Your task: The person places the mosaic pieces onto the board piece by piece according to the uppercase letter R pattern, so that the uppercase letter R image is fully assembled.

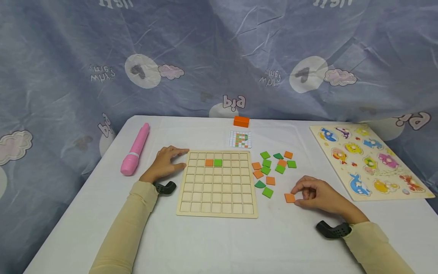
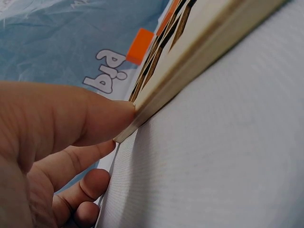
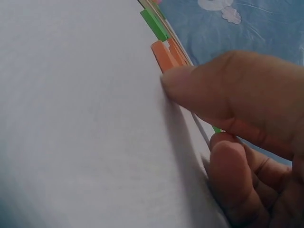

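Note:
A square wooden grid board [image 1: 217, 216] lies on the table, with one orange tile [image 1: 209, 163] and one green tile [image 1: 218, 163] side by side in its second row. At the board's upper left edge is my left hand [image 1: 165, 164]. Its thumb touches the side and a finger reaches the corner, as the left wrist view also shows. To the right of the board, my right hand [image 1: 316, 195] pinches an orange square tile [image 1: 289, 198] between thumb and index finger, at table level. In the right wrist view the thumb partly covers that tile [image 3: 166, 56].
Loose orange and green pieces [image 1: 268, 192] lie between board and right hand. Behind the board are a pattern card [image 1: 240, 139] and an orange block [image 1: 241, 121]. A pink microphone-shaped object [image 1: 135, 150] lies left, an animal puzzle board [image 1: 371, 161] right. A printed cloth hangs behind.

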A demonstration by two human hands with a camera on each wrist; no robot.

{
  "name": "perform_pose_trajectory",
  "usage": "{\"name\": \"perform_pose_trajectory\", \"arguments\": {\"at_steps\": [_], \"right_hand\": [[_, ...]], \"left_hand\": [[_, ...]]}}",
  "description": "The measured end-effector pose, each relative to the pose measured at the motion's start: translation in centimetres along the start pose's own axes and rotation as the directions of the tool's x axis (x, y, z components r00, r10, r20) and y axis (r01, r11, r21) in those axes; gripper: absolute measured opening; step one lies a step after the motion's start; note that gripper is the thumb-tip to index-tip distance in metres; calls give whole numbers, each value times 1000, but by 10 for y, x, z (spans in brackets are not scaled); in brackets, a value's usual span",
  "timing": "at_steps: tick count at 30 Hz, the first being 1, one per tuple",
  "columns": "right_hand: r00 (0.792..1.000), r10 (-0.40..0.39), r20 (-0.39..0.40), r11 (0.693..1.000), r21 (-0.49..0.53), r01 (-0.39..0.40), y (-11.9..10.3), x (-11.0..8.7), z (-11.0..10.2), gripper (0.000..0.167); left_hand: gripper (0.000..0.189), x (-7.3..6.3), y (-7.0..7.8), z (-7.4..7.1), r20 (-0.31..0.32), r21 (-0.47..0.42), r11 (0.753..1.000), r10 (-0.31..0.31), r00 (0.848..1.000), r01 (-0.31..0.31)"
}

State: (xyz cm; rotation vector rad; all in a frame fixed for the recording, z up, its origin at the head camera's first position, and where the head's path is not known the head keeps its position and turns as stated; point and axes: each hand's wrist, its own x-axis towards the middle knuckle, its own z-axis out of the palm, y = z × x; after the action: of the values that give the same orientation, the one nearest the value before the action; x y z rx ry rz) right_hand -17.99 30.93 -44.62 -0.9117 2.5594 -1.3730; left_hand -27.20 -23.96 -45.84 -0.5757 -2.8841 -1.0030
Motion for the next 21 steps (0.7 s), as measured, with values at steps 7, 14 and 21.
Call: {"name": "perform_pose_trajectory", "arguments": {"at_steps": [7,14,21], "right_hand": [[1000,4,17,1000,-3,-3,0,4,-2,28],[997,36,74,999,-11,-35,-9,11,-6,24],[990,71,123,997,-9,-71,-18,26,-6,19]], "left_hand": [[57,-1,2,-1,-1,1,1000,3,1000,-3],[58,-2,4,-1,-4,1,1000,-2,1000,2],[57,-2,4,-1,-5,-3,1000,2,1000,-2]]}}
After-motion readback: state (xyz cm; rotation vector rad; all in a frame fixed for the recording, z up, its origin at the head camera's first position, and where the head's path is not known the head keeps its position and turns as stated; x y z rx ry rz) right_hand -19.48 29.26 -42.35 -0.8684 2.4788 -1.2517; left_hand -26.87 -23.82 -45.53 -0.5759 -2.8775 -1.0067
